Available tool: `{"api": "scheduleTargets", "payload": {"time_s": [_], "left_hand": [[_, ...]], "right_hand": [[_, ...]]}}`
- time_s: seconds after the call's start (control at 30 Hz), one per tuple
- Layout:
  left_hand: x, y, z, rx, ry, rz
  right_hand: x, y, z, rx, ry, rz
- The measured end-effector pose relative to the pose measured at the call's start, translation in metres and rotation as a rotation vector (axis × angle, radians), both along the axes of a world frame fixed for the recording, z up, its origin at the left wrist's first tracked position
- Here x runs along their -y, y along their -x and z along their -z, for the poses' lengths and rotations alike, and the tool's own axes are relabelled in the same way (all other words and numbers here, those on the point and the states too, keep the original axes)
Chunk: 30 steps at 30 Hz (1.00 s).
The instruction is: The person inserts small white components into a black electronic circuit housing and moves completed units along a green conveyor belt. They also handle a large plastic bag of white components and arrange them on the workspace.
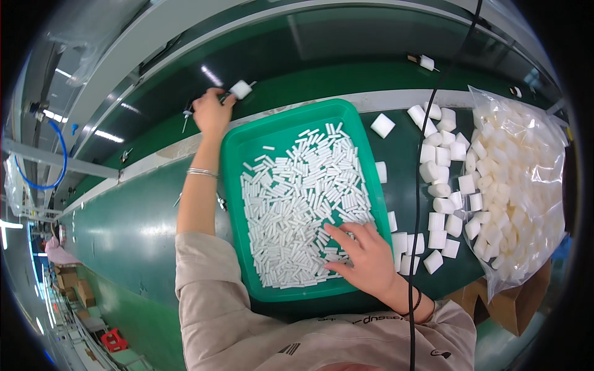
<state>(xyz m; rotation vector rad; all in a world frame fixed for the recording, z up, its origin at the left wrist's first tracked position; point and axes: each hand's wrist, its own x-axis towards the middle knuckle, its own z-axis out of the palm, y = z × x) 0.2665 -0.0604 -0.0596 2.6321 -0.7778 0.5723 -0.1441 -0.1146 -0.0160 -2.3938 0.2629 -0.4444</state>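
Observation:
My left hand [212, 111] reaches out past the far rim of a green plastic tray [238, 185] and holds a white foam block with a thin stick in it [240, 89] over the dark green belt. My right hand [364, 255] lies fingers spread on the heap of small white sticks [297, 198] that fills the tray, at its near right corner. I cannot tell whether its fingers pinch a stick.
Several loose white foam blocks [442, 185] lie on the green table right of the tray. A clear plastic bag full of foam blocks [523, 185] stands at the far right. Another stick-fitted block [426, 62] lies on the belt. A black cable [421, 185] hangs down.

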Motion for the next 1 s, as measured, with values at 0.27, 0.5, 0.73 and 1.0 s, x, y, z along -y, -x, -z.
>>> {"api": "scheduleTargets", "payload": {"time_s": [0.27, 0.5, 0.73, 1.0], "left_hand": [[-0.048, -0.056, 0.014, 0.16, -0.318, -0.445], [-0.06, -0.077, -0.01, -0.173, 0.119, -0.134], [-0.025, 0.045, -0.071, -0.608, 0.632, 0.313], [-0.018, 0.216, -0.093, -1.292, 0.749, 0.764]], "right_hand": [[0.005, 0.002, 0.011, -0.073, 0.001, -0.078], [0.007, 0.002, 0.012, 0.025, -0.056, -0.116], [0.013, -0.001, 0.008, 0.248, -0.244, -0.001], [0.011, 0.002, 0.004, 0.04, 0.045, 0.026]]}}
